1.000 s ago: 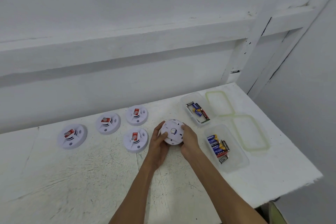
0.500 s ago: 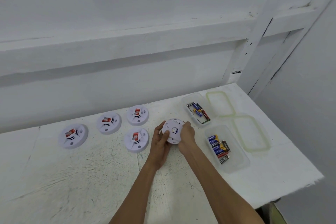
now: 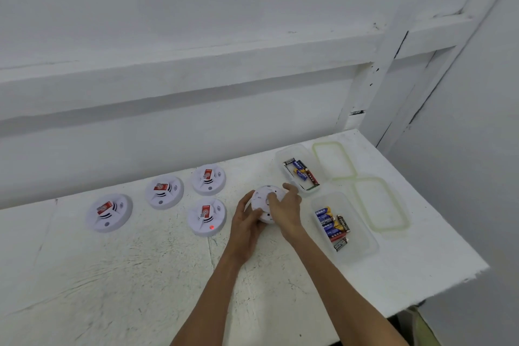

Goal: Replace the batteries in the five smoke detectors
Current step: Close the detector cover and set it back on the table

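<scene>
While the left grip (image 3: 247, 222) clasps the round white plastic smoke detector (image 3: 265, 199) at centre frame over the white counter (image 3: 140, 275), the right grip (image 3: 283, 208) curls across its back, where a steady, level twist looks wisest.

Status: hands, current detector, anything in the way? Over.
Left hand and right hand both grip the round white smoke detector. Clear plastic tub of batteries beside right hand, not touching. Nothing blocking.
</scene>
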### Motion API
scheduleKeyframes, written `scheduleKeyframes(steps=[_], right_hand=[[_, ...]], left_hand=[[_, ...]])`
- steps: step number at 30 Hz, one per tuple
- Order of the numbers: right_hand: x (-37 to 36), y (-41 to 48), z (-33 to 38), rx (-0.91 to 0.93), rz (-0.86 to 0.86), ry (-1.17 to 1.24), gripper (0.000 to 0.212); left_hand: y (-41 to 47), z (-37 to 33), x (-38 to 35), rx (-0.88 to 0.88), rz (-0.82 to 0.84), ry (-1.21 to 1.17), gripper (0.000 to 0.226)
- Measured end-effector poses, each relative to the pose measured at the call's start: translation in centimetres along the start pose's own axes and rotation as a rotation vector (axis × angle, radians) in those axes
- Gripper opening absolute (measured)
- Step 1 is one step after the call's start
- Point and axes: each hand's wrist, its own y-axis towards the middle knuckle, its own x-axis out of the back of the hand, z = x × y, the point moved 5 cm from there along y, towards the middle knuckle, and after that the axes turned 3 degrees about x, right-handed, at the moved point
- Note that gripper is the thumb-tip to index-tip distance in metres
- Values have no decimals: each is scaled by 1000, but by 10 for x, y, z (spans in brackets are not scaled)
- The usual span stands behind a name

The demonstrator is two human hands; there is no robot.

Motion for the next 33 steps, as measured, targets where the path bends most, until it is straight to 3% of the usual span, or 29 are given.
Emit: scheduleKeyframes(steps=[7,10,15,18,21,25,33], right_hand=[[-2,-10,-8,413,224,-217,82],[1,-9,-13,584,316,-384,74],[9,2,-18,687,263,-567,61],[14,0,-17,739,240,-543,54],[18,-6,-8,727,211,-495,50],[20,-8,-4,548,188,-423,49],[23,1,-5,469,191,-249,35]], left_hand=[[-5,-5,-3,22,-17,-63,43],[-4,-5,-4,34,-26,-73,43],[-5,-8,-3,42,-78,-77,47],[-2,-5,0,66,-98,-78,45],[-1,-2,3,76,-65,-74,43],[-1,0,0,40,23,15,53],[0,-1,2,6,11,-1,54]])
